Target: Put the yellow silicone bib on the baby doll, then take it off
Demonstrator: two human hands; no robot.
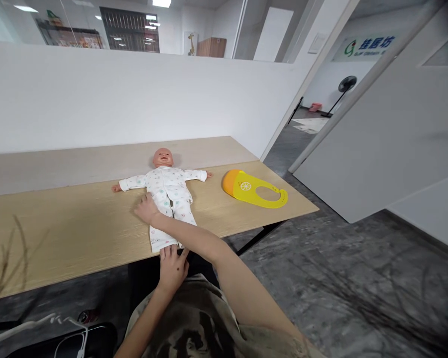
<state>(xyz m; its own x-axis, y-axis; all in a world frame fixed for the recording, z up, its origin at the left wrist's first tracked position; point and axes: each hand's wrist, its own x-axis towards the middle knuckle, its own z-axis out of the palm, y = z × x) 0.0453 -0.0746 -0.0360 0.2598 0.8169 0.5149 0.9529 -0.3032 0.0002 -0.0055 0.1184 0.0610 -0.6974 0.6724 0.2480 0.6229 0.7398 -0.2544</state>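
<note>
Right hand (147, 209) on doll (168, 185); wall sign (366, 46) lettering blurred.

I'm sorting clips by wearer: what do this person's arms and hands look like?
Both forearms are bare, no gloves or watch. The left hand has a dark mark on its back; the right hand shows none. The shirt is beige, dark-patterned.

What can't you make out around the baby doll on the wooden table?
Head view:
The baby doll in a white patterned sleepsuit: one leg's end lies under the right forearm.
The right hand: seen from behind, grip on cloth unclear.
The green wall sign: lettering too small.
The dark object with white cables: cut by bottom edge.
</note>
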